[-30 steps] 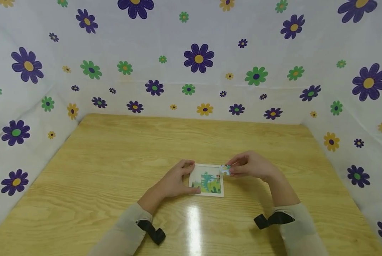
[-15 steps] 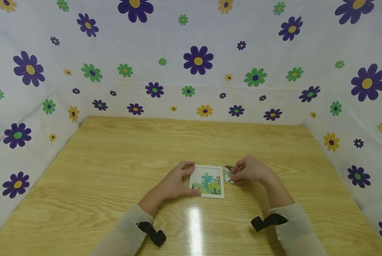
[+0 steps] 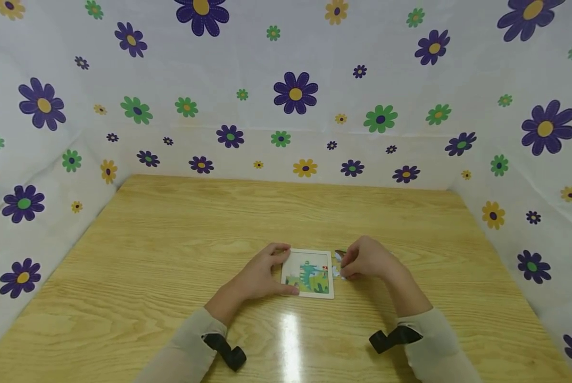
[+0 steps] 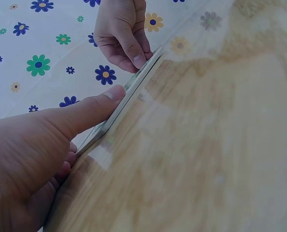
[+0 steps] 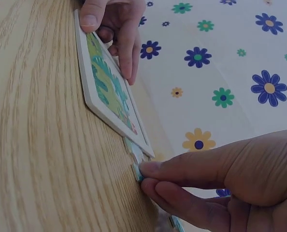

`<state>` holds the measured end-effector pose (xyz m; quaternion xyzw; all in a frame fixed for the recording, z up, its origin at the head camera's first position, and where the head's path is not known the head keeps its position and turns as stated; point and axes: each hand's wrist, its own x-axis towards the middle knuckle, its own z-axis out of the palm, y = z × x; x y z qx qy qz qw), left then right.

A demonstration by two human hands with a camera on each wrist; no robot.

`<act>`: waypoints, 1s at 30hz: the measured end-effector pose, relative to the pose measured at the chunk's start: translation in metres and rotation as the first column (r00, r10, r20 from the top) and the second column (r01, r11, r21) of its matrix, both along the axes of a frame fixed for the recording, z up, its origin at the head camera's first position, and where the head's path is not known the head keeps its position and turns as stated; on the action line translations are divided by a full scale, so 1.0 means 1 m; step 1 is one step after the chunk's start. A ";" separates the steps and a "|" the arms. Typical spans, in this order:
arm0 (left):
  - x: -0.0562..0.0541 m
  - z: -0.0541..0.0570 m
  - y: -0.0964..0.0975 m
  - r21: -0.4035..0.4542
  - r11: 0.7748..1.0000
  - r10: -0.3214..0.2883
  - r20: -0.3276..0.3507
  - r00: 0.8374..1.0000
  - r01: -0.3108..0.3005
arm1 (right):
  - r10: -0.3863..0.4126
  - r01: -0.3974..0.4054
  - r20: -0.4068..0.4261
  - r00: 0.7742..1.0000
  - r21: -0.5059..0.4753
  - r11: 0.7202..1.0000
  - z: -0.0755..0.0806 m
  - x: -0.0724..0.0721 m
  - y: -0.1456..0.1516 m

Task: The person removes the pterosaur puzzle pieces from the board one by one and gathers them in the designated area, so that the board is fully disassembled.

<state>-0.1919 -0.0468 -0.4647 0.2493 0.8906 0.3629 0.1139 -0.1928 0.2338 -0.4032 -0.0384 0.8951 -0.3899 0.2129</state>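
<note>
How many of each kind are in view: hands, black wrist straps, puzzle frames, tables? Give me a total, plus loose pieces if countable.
Left hand and right hand: 2
Black wrist straps: 2
Puzzle frame: 1
Table: 1
Total: 6
Loose puzzle pieces: partly hidden by the right hand, so no sure count.

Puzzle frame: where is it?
In the head view, the puzzle frame lies on the table, left hand gripping its left side, right hand to its right.

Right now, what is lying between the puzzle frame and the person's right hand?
Puzzle pieces lie there, beside the puzzle frame, and the right hand pinches one of them. The right wrist view shows this most clearly.
</note>
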 end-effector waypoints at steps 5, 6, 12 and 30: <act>0.001 0.000 -0.001 0.005 1.000 0.000 -0.003 1.000 0.000 | 0.034 -0.033 -0.028 0.999 0.042 0.999 0.001 0.000 -0.001; 0.000 0.000 -0.001 0.007 1.000 -0.001 -0.003 1.000 0.001 | 0.035 -0.034 -0.026 0.999 0.040 0.999 0.001 -0.001 0.000; -0.001 -0.001 -0.001 -0.007 1.000 -0.003 -0.003 1.000 0.003 | 0.048 -0.049 -0.015 0.999 -0.064 0.997 0.000 -0.005 -0.001; -0.002 -0.001 -0.002 -0.015 1.000 -0.015 0.000 1.000 0.015 | 0.124 -0.136 -0.068 0.990 -0.223 0.965 -0.025 -0.003 -0.038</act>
